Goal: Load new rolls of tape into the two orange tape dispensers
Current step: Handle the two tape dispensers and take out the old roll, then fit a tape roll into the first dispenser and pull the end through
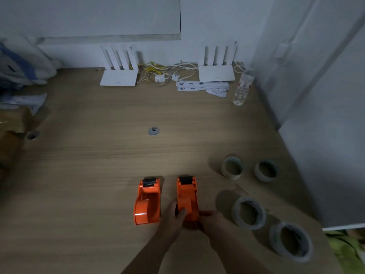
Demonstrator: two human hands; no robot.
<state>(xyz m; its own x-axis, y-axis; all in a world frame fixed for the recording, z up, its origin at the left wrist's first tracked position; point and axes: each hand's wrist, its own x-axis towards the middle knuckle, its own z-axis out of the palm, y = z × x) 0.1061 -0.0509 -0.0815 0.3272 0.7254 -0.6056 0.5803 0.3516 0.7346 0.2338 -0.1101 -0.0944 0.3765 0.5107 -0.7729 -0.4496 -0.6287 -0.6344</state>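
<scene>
Two orange tape dispensers stand side by side on the wooden desk near its front. The left dispenser (147, 202) stands alone, untouched. Both hands hold the near end of the right dispenser (186, 194): my left hand (173, 216) grips it from the left with the thumb on top, and my right hand (212, 220) clasps it from the right. Two full clear tape rolls lie to the right, one (248, 212) close by and another (291, 242) nearer the desk's edge. Two near-empty cardboard cores (232, 168) (266, 170) sit further back.
At the back stand two white routers (118, 76) (216, 73), tangled cables (164, 73), paper strips (203, 86) and a plastic bottle (243, 88). A round cable grommet (153, 131) is mid-desk. A grey cabinet side (325, 135) borders the right. Boxes and papers crowd the left edge.
</scene>
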